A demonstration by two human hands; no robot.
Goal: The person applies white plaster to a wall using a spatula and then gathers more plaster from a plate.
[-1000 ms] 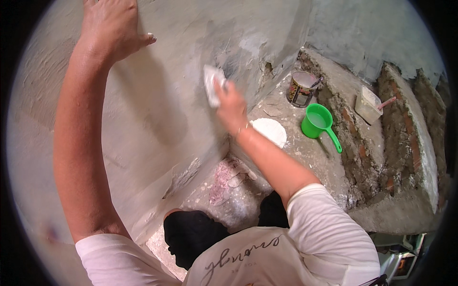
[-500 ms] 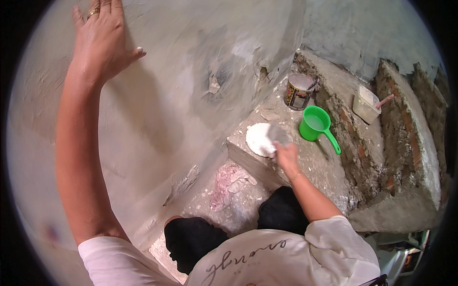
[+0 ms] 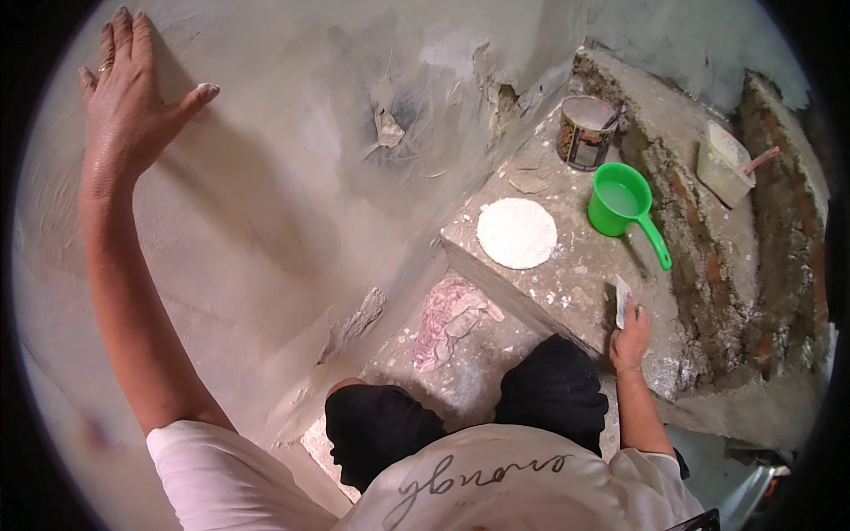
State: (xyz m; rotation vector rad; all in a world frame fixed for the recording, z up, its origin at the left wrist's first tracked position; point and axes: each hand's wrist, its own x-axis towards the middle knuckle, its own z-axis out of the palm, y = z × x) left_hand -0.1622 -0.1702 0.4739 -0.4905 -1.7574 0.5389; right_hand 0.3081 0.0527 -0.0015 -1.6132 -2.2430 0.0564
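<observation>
My left hand [image 3: 128, 111] rests with fingers spread against the pale plastered wall [image 3: 266, 168], high at the left. Low at the right, my right hand [image 3: 630, 332] grips a flat, whitish scraper [image 3: 622, 299] over the dusty concrete step [image 3: 589, 283]. Above and left of that hand, a round white pile of powder [image 3: 516, 232] lies on the step. A green handled dipper [image 3: 618, 210] with cloudy liquid stands beside it. A rough dark patch with a flaked spot [image 3: 390, 128] marks the wall near the corner.
A dark patterned can [image 3: 583, 142] with a stick and a plastic tub [image 3: 719, 173] with a pink-handled tool sit at upper right. Broken brick-and-mortar steps [image 3: 722, 292] rise at right. A pink-and-white rag [image 3: 443, 323] lies on the lower floor between my knees, in black shorts.
My right hand came down from the wall past the powder pile and is now farther right and lower with the scraper. My left hand appears farther left in view, still on the wall.
</observation>
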